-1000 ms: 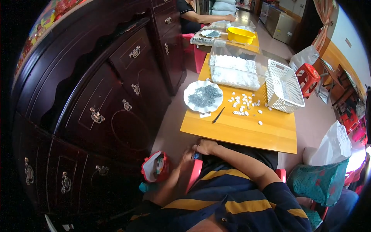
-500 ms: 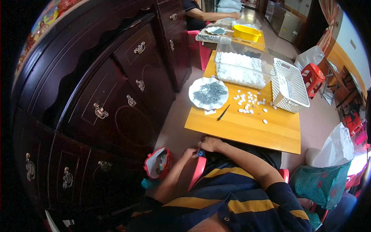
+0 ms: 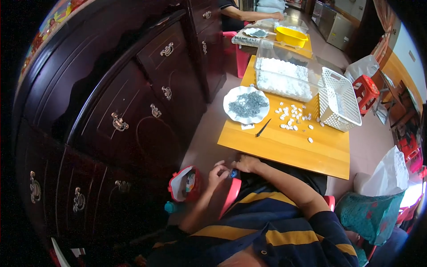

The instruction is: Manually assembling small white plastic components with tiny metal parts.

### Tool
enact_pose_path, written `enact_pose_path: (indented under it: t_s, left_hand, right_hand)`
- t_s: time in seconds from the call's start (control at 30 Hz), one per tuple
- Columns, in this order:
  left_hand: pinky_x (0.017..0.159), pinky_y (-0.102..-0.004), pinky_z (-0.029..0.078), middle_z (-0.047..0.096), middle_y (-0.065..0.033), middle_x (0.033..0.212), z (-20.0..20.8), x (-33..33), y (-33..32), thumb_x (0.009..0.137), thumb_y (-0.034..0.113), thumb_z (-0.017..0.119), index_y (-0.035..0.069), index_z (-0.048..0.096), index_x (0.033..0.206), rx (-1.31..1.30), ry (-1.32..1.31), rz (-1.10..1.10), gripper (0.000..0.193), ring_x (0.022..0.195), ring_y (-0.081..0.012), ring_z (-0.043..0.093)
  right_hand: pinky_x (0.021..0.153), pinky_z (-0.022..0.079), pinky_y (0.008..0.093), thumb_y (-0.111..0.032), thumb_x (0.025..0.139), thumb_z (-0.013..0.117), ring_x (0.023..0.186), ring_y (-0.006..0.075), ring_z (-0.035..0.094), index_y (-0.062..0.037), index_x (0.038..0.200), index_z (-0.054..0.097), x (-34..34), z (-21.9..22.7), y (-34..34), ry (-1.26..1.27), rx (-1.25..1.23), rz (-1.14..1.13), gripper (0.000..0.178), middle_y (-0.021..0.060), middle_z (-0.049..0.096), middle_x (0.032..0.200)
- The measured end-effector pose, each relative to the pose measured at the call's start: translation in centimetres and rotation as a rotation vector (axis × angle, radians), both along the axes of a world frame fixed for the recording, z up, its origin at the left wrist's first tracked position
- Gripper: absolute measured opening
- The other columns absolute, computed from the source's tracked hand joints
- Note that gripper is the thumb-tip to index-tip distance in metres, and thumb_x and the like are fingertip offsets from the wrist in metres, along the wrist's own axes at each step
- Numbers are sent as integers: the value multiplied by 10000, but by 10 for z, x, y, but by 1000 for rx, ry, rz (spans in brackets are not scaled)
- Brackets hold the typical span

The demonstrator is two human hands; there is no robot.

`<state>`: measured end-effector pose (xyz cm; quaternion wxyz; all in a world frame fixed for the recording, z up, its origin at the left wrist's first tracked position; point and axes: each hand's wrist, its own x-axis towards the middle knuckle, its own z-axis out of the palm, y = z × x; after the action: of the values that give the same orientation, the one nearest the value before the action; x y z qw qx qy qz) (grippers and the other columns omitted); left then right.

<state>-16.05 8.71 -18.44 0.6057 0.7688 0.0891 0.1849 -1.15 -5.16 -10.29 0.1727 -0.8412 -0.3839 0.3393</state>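
Below the near edge of the table, both hands are close together over my lap. My left hand has bent fingers spread a little apart, with nothing visible between them. My right hand is closed, its fingers bent down around a small dark blue object whose kind I cannot make out. On the table above are a scalloped white plate of small grey translucent pieces, a slim black pointed tool and several scattered small white oval parts.
A clear bin of white parts and a white perforated basket stand on the table. A red bag sits left of my seat, beside dark cabinets. Another person's arm reaches over a farther table with a yellow tub.
My left hand has lifted slightly and its fingers have loosened away from the blue object. My right hand stays beside it. The whole view has shifted a little.
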Motion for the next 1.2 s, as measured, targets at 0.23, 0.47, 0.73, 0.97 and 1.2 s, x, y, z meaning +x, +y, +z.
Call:
enact_pose_path:
  t_s: [0.23,0.47,0.73,0.97,1.2]
  left_hand:
    - [626,-214,399,599,-5,750,65,-24,21,874,138,615,49,620,887,-451,119,60,90,672,-81,545]
    - [724,-241,433,569,-54,890,207,-43,8,860,54,616,-2,586,910,-718,-304,-453,81,803,-103,533]
    - [468,-272,457,654,-96,755,321,-50,-37,813,133,753,18,691,806,-980,-695,-1006,130,585,-188,603]
    - [577,-297,486,644,-120,821,341,-81,-74,837,76,719,-59,665,910,-1548,-529,-980,162,671,-211,613]
    - [469,-275,452,661,-62,728,323,-60,-73,815,193,739,89,697,740,-997,-853,-659,135,566,-170,596]
  right_hand:
    - [1083,337,448,-570,901,387,1262,400,465,-37,1236,588,-5,9,-5,-90,-43,-80,660,264,513,1333]
    - [1033,375,469,-686,919,312,1181,406,530,39,1248,539,-5,4,1,-309,-138,66,828,321,550,1226]
    - [994,408,485,-705,914,313,1122,449,558,110,1160,562,2,-30,-6,-224,-48,-4,887,372,561,1156]
    - [810,480,472,-460,967,486,934,412,620,-42,1069,626,-7,-16,-5,-268,101,-18,453,247,643,929]
    - [849,483,466,-419,972,495,981,418,618,-31,1181,563,-6,-13,-11,-211,179,5,446,252,644,997]
